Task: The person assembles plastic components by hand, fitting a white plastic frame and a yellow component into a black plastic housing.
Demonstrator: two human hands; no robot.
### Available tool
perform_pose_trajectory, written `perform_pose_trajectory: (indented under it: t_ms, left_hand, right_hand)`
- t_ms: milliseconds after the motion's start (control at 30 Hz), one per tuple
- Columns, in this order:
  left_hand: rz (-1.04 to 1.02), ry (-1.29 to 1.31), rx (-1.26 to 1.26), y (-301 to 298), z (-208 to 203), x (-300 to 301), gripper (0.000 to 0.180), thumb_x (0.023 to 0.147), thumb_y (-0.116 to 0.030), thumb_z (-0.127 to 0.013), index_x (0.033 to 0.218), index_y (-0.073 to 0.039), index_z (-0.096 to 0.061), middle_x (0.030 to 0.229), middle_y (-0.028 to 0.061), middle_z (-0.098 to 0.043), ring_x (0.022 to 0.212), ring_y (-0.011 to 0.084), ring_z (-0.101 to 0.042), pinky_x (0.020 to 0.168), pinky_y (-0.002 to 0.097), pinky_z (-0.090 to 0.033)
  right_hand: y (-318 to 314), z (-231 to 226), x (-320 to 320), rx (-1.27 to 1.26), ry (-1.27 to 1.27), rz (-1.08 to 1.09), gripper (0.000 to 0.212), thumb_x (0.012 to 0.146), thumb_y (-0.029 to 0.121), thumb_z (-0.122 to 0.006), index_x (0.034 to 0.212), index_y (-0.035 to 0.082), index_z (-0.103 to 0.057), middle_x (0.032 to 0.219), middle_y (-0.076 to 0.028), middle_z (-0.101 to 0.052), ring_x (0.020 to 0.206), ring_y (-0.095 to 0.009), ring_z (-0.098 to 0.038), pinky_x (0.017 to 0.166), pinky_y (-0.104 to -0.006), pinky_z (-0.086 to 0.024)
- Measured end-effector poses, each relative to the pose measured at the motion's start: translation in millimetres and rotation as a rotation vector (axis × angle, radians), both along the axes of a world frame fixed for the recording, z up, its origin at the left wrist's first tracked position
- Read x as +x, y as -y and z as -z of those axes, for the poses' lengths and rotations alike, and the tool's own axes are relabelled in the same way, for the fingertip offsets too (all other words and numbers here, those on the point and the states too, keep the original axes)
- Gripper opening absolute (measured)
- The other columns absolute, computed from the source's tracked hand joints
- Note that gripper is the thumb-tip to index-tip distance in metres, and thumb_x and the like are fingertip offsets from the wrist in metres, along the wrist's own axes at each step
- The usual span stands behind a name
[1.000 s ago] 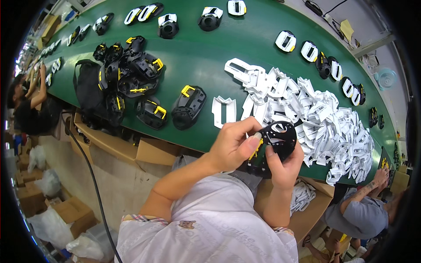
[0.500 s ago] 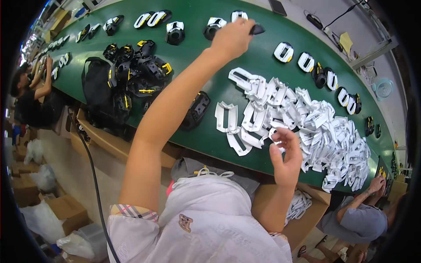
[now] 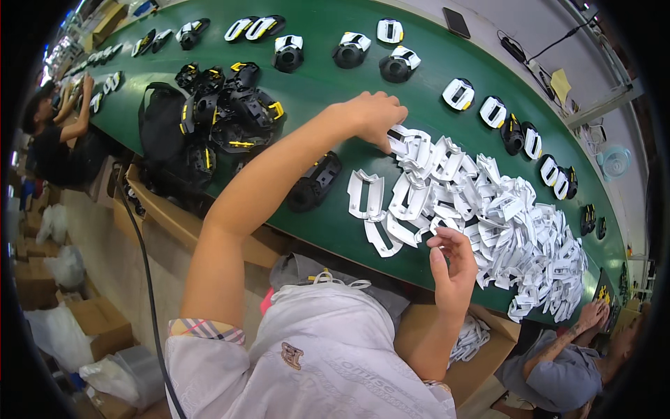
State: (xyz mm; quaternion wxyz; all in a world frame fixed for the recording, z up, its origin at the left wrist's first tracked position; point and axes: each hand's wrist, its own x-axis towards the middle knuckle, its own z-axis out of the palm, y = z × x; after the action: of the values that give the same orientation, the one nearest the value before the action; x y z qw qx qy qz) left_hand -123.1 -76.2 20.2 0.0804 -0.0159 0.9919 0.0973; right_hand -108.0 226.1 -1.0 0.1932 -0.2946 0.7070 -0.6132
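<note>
My left hand (image 3: pixel 378 120) reaches across to the upper left edge of a heap of white plastic frames (image 3: pixel 520 230). Its fingers are closed on the end of one white frame (image 3: pixel 399 144), partly covered by the hand. Closer to me, my right hand (image 3: pixel 455 269) is held over the heap's near edge, fingers loosely curled and apart from the thumb, with nothing in it. Beyond the left hand lies a black part with a white frame on it (image 3: pixel 399 64). A loose white frame (image 3: pixel 366 193) rests left of the heap.
A pile of black parts with yellow pieces (image 3: pixel 230 112) lies left, beside a black bag (image 3: pixel 162 122). One black part (image 3: pixel 314 181) is near my left forearm. Black-and-white parts line the green table's (image 3: pixel 328 91) far side. A phone (image 3: pixel 456 23) lies beyond. Co-workers sit at both ends.
My left hand has let go of the black-and-white part at the table's far side and come back to the white frames, closing on one. My right hand has hardly moved.
</note>
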Motion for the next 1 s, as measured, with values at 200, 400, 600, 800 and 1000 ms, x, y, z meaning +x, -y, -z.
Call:
perform_pose_trajectory:
  t_ms: [200, 400, 600, 800, 1000]
  left_hand:
    - [-0.034, -0.067, 0.164, 0, 11, 24, 0.048, 0.065, -0.022, -0.075, 0.099, -0.002, -0.048, 0.106, 0.0175, -0.052, 0.099, 0.0361, -0.053, 0.082, 0.0405, -0.045]
    - [0.025, -0.195, 0.196, -24, -5, 66, 0.05, 0.064, -0.013, -0.073, 0.105, -0.001, -0.047, 0.104, 0.0165, -0.049, 0.097, 0.0338, -0.052, 0.083, 0.0388, -0.044]
    - [0.37, -0.288, 0.449, -97, -31, 100, 0.061, 0.063, -0.006, -0.071, 0.118, -0.003, -0.045, 0.109, 0.0143, -0.049, 0.099, 0.0311, -0.051, 0.086, 0.0397, -0.044]
    - [-0.149, -0.569, 1.074, -100, -9, 107, 0.042, 0.077, -0.006, -0.062, 0.117, -0.002, -0.049, 0.109, 0.0131, -0.052, 0.091, 0.0199, -0.056, 0.075, 0.0285, -0.045]
    - [-0.278, -0.597, 1.198, -141, 28, 105, 0.021, 0.091, -0.014, -0.047, 0.101, 0.003, -0.054, 0.083, 0.0086, -0.058, 0.075, 0.0123, -0.055, 0.066, 0.0248, -0.043]
  right_hand:
    - [13, -3, -1, -0.041, -0.018, -0.072, 0.03, 0.079, 0.005, -0.058, 0.108, -0.001, -0.054, 0.089, -0.007, -0.06, 0.085, -0.013, -0.055, 0.075, -0.0257, -0.042]
    - [18, -4, 4, -0.043, 0.004, -0.051, 0.03, 0.08, 0.007, -0.058, 0.109, -0.001, -0.054, 0.09, -0.007, -0.06, 0.086, -0.014, -0.055, 0.076, -0.0258, -0.041]
    - [23, -5, -2, -0.018, 0.258, -0.231, 0.022, 0.088, 0.013, -0.053, 0.101, -0.004, -0.056, 0.085, -0.006, -0.061, 0.076, -0.011, -0.055, 0.07, -0.0222, -0.043]
    - [22, 9, -3, -0.33, 0.323, 0.006, 0.018, 0.089, 0.013, -0.055, 0.094, -0.004, -0.058, 0.085, -0.004, -0.062, 0.071, -0.008, -0.054, 0.065, -0.0197, -0.041]
    - [23, -4, 12, -0.14, 0.104, 0.009, 0.018, 0.087, 0.01, -0.057, 0.096, -0.005, -0.058, 0.074, 0.001, -0.054, 0.065, -0.006, -0.047, 0.058, -0.0199, -0.038]
